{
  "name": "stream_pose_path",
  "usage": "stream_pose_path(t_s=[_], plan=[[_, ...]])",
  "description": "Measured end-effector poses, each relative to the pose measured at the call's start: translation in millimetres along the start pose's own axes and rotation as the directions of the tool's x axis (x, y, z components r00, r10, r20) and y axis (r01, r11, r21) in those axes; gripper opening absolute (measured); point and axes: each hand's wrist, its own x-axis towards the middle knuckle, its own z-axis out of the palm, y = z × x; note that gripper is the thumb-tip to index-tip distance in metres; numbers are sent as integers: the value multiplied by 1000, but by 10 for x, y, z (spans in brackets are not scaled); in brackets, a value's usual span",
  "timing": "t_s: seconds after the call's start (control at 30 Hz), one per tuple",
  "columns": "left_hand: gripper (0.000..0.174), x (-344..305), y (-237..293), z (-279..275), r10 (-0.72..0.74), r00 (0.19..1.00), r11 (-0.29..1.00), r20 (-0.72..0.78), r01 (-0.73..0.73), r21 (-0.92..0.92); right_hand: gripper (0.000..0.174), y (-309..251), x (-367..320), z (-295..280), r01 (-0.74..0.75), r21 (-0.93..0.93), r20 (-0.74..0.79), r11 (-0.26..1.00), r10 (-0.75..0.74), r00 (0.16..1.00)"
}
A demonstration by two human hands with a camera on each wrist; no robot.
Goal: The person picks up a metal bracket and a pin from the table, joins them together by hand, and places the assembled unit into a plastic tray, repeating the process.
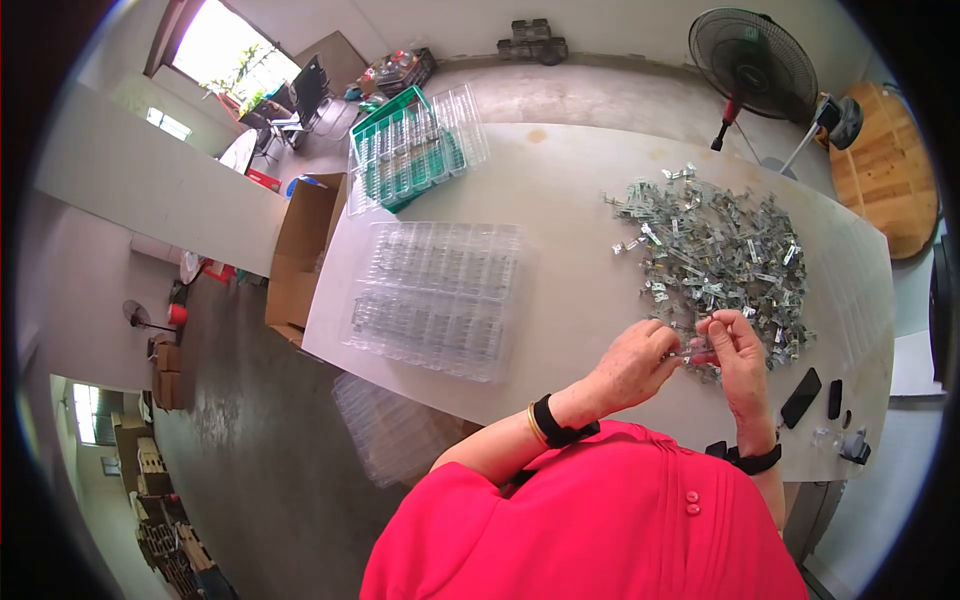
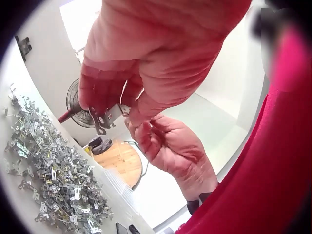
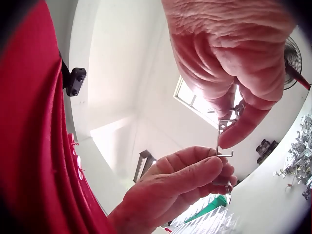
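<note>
Both hands meet over the near edge of a pile of small metal brackets [image 1: 730, 250]. My left hand [image 1: 635, 365] pinches a small silvery metal bracket [image 2: 99, 120], whose flat, holed end sticks out from the fingers. Close beside it, my right hand [image 1: 737, 365] pinches a small metal part [image 3: 225, 124] between thumb and fingers. A thin bent metal piece [image 3: 218, 142] spans the gap between the two hands' fingertips in the right wrist view. Fingers hide much of the held parts.
Stacked clear plastic trays [image 1: 440, 300] lie left on the white table [image 1: 570, 270]. Behind them, a green basket [image 1: 400, 195] carries more clear trays. A phone [image 1: 801, 398] and small items lie at right. A cardboard box [image 1: 300, 250] stands by the left edge, a fan [image 1: 752, 65] beyond.
</note>
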Motion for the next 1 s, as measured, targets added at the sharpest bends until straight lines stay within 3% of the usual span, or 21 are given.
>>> stream_pose_path(t_s=[0.03, 0.1, 0.2, 0.3, 0.47, 0.53, 0.67, 0.77, 0.83, 0.87, 0.93, 1.0], plan=[[17, 3, -25, -22, 37, 998, 998, -44, -34, 53, 15, 33, 23, 9, -1, 3, 3, 1000, 1, 1000], [16, 3, -90, -74, 76, 993, 992, -85, -66, 107, 15, 121, 79, -2, 187, -45, -87, 981, -191, 978], [13, -1, -206, -303, 37, 986, 990, -162, -14, 141, 15, 57, 87, -41, 173, -29, -62, 984, -175, 983], [13, 13, -358, -868, -130, 942, 963, -308, 194, 186, 15, 58, 60, -46, 80, -40, -4, 996, -80, 997], [18, -236, -874, -2064, -314, 769, 841, -557, 497, 213, 15, 260, 19, -9, -47, 21, 81, 999, 46, 996], [20, -476, -1213, -2513, -315, 670, 716, -672, 633, 295, 15, 317, 13, -13, -79, -14, 108, 997, 80, 991], [21, -1031, -1771, -3322, -379, 537, 431, -754, 823, 369, 13, 374, 10, -32, -92, -38, 82, 995, 95, 992], [21, -1226, -1987, -3687, -410, 472, 328, -780, 875, 357, 12, 344, 21, -13, -137, -80, 68, 987, 143, 987], [23, -1352, -2272, -3868, -478, 354, 205, -804, 935, 290, 11, 342, 24, 17, -173, -83, 51, 981, 177, 983], [23, -1379, -2400, -3943, -481, 354, 205, -802, 935, 289, 11, 328, 32, 41, -175, -86, 49, 981, 179, 983], [22, -1395, -2629, -4057, -580, 208, 111, -788, 978, 176, 11, 300, 45, 88, -193, -116, 40, 974, 199, 979], [21, -1408, -2805, -4122, -582, 212, 93, -785, 976, 195, 11, 287, 75, 121, -195, -129, 31, 972, 201, 979]])
